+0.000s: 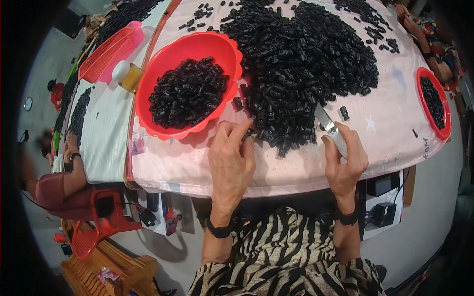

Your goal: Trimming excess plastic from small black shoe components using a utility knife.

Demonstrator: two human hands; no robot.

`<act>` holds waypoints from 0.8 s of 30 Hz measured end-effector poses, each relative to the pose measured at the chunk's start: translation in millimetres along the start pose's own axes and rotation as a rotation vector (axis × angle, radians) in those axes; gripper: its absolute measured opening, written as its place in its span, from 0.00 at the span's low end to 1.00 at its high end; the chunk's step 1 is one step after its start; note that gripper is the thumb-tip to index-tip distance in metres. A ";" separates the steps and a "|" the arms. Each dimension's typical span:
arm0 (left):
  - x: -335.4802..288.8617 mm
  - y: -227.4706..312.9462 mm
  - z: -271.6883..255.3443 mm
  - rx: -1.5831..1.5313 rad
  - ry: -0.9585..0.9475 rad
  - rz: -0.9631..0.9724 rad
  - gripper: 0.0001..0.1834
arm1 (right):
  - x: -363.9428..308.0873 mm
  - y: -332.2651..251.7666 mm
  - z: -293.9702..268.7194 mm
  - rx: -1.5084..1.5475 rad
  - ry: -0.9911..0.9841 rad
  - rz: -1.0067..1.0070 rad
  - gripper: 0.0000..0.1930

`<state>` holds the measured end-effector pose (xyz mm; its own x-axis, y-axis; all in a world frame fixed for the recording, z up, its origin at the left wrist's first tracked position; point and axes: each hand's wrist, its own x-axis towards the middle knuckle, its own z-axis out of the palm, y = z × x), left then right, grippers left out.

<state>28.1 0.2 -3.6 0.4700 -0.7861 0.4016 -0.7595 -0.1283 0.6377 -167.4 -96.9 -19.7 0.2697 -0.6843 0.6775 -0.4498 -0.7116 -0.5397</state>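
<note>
A large heap of small black cylindrical plastic parts (pixel 296 54) lies on the pale pink cloth in front of me. At its near left edge, my left hand (pixel 229 158) pinches one small black plastic part (pixel 246 134) between thumb and fingers. My right hand (pixel 347 160) is closed round a small metal knife (pixel 327 122), whose blade points up and left to the heap's near right edge. A single black part lies just above the right fingers. Left of the heap, a red scalloped bowl (pixel 144 93) holds many of the same parts.
Beyond the bowl stand a yellow jar with a white lid (pixel 129 76) and a pink-red plastic basket (pixel 111 52). A red oval tray (pixel 448 129) with black parts sits at the right edge. Other people sit at both sides; a red chair (pixel 106 222) is lower left.
</note>
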 end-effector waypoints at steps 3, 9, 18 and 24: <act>-1.0 -1.2 -1.2 -0.014 -0.012 -0.038 0.16 | 0.6 -0.1 0.5 0.012 -0.003 -0.001 0.15; -10.2 -3.9 -20.6 -0.818 -0.067 -0.487 0.13 | -0.4 -0.2 -2.5 0.065 0.064 -0.031 0.15; -18.8 -8.1 -22.8 -1.317 -0.132 -0.549 0.15 | -2.3 -15.6 -6.9 0.162 -0.034 0.103 0.14; -17.8 -11.3 -16.6 -1.340 -0.127 -0.466 0.18 | 6.4 -22.6 -3.2 0.289 -0.058 0.199 0.15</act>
<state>35.8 25.6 -7.0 0.4572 -0.8889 -0.0292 0.4770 0.2174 0.8516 -158.2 -84.7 -1.6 0.2531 -0.8159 0.5199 -0.2410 -0.5736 -0.7829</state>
